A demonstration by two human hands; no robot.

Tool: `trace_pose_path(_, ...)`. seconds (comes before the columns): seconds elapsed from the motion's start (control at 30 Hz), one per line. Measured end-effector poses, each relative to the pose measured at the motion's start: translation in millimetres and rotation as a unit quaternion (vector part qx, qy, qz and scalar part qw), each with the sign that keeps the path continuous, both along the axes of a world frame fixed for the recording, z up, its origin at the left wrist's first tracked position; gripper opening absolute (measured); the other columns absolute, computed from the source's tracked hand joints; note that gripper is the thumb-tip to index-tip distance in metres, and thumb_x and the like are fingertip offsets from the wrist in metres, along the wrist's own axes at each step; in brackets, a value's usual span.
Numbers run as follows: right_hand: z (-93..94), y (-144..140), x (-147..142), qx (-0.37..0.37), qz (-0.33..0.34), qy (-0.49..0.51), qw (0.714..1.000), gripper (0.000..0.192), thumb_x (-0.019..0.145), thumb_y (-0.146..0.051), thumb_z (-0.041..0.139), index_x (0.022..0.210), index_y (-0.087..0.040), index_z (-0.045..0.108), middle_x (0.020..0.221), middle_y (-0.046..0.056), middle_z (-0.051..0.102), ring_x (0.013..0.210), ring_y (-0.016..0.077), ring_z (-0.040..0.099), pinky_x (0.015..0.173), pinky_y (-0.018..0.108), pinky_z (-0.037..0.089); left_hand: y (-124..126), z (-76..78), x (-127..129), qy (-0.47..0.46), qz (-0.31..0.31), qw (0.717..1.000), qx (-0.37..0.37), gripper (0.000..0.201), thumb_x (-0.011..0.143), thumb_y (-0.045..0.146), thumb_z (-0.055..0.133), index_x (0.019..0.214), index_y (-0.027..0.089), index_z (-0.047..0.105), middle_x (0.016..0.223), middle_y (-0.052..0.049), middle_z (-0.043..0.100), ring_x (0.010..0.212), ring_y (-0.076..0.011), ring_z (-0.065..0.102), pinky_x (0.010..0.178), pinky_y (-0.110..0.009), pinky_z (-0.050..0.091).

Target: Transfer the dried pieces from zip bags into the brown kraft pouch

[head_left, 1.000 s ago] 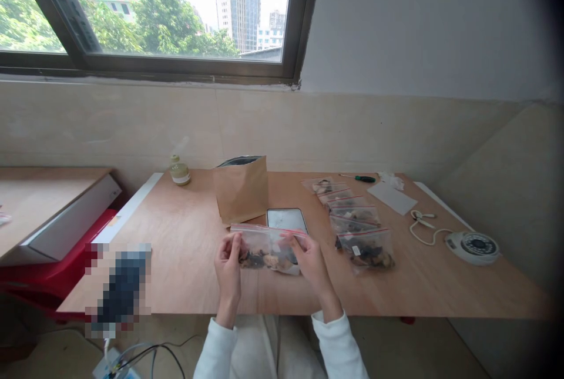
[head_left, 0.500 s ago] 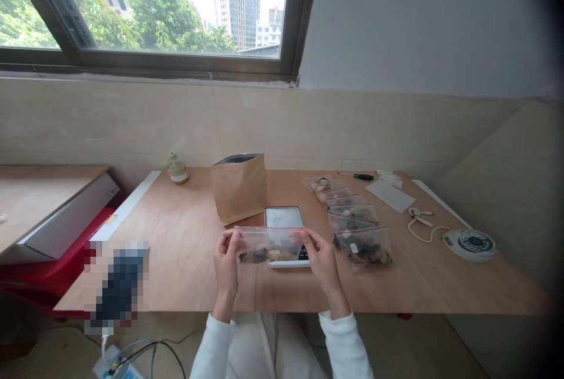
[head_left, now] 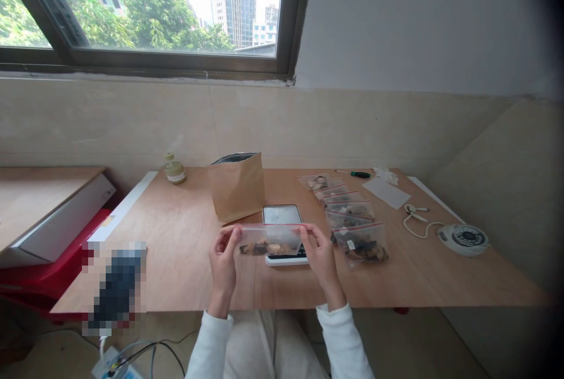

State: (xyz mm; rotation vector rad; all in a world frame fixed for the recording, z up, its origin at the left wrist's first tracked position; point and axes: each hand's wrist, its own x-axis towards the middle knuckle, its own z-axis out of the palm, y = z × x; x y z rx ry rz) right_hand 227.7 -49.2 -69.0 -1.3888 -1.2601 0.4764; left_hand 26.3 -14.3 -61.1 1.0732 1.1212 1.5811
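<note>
Left hand [head_left: 224, 255] pinches, as I watch remotely, one top corner of a clear, red-sealed plastic bag [head_left: 271, 241] of brown-and-black pieces. I see it stretched rightward from that hand, long axis sideways, partly hiding a flat white rectangular device [head_left: 282, 214]. Right hand [head_left: 321, 252], equally near, pinches its other end; further right, filled clear bags [head_left: 359, 244] overlap, contents indistinct.
</note>
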Motion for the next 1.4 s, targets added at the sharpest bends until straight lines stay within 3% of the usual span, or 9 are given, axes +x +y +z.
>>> trace_pose_path(0.17, 32.1, 3.7, -15.2, 0.076, -0.014, -0.179, 0.981, 0.035, 0.092, -0.035, 0.047, 0.124, -0.022, 0.053, 0.128, 0.01, 0.057, 0.122, 0.0248, 0.048, 0.103, 0.043, 0.035, -3.9, 4.8, 2.8, 0.028, -0.01, 0.999, 0.027, 0.021, 0.079, 0.036, 0.066, 0.087, 0.017, 0.069, 0.086, -0.003, 0.069, 0.085, -0.0169, 0.062, 0.078, -0.027, 0.046)
trace_pose_path(0.23, 49.0, 5.6, -27.5, 0.089, 0.025, -0.239, 0.967, 0.039, 0.09, -0.035, 0.052, 0.127, -0.023, 0.051, 0.134, 0.009, 0.052, 0.128, 0.025, 0.041, 0.106, 0.045, 0.03, -6.3, 8.4, 4.5, 0.049, -0.03, 0.997, 0.043, 0.02, 0.079, 0.035, 0.065, 0.088, 0.018, 0.069, 0.09, -0.004, 0.07, 0.087, -0.0178, 0.063, 0.08, -0.028, 0.047)
trace_pose_path(0.33, 68.1, 11.4, -43.3, 0.083, 0.122, -0.276, 0.95, 0.029, 0.088, -0.035, 0.058, 0.114, -0.024, 0.06, 0.119, 0.005, 0.064, 0.117, 0.0221, 0.052, 0.102, 0.04, 0.033, -9.9, 12.4, 7.9, 0.048, -0.05, 0.995, 0.069, 0.017, 0.08, 0.034, 0.065, 0.089, 0.019, 0.069, 0.091, -0.004, 0.07, 0.088, -0.0177, 0.063, 0.08, -0.028, 0.046)
trace_pose_path(0.43, 74.6, 19.5, -50.0, 0.064, 0.175, -0.271, 0.944, 0.014, 0.089, -0.032, 0.059, 0.097, -0.024, 0.066, 0.095, 0.001, 0.07, 0.096, 0.0177, 0.061, 0.093, 0.035, 0.037, -12.4, 13.5, 10.0, 0.058, -0.041, 0.994, 0.079, 0.016, 0.082, 0.034, 0.063, 0.087, 0.019, 0.067, 0.088, -0.003, 0.068, 0.084, -0.0164, 0.061, 0.077, -0.027, 0.046)
trace_pose_path(0.63, 65.3, 29.5, -54.7, 0.068, 0.19, -0.31, 0.929, 0.013, 0.09, -0.028, 0.057, 0.082, -0.021, 0.064, 0.08, 0.0, 0.069, 0.081, 0.017, 0.06, 0.084, 0.031, 0.037, -13.1, 9.4, 10.2, 0.066, -0.01, 0.994, 0.086, 0.013, 0.084, 0.031, 0.06, 0.081, 0.019, 0.061, 0.079, 0.0, 0.062, 0.076, -0.0131, 0.056, 0.071, -0.024, 0.043)
trace_pose_path(0.9, 44.9, 32.1, -71.8, 0.131, 0.119, -0.331, 0.927, 0.021, 0.086, -0.006, 0.049, 0.073, -0.019, 0.06, 0.07, 0.002, 0.064, 0.072, 0.0174, 0.054, 0.072, 0.03, 0.034, -13.1, 6.6, 4.7, 0.152, 0.001, 0.981, 0.121, 0.012, 0.086, 0.03, 0.057, 0.081, 0.02, 0.059, 0.084, -0.002, 0.061, 0.08, -0.0151, 0.056, 0.069, -0.025, 0.043)
trace_pose_path(1.17, 42.6, 34.6, -59.6, 0.084, 0.187, -0.321, 0.925, 0.011, 0.092, -0.023, 0.055, 0.086, -0.021, 0.063, 0.079, 0.0, 0.069, 0.075, 0.0159, 0.059, 0.075, 0.028, 0.037, -11.7, 6.9, -0.6, 0.176, 0.035, 0.977, 0.113, 0.013, 0.087, 0.032, 0.055, 0.085, 0.02, 0.06, 0.082, -0.001, 0.062, 0.075, -0.0142, 0.058, 0.068, -0.025, 0.045)
trace_pose_path(1.4, 34.1, 35.2, -56.9, 0.078, 0.147, -0.318, 0.933, 0.02, 0.085, -0.006, 0.056, 0.074, -0.02, 0.064, 0.067, -0.001, 0.068, 0.062, 0.014, 0.059, 0.071, 0.028, 0.036, -11.4, 7.1, -0.4, 0.155, -0.004, 0.984, 0.083, 0.018, 0.089, 0.037, 0.053, 0.091, 0.02, 0.059, 0.086, -0.002, 0.065, 0.077, -0.0147, 0.062, 0.069, -0.026, 0.048)
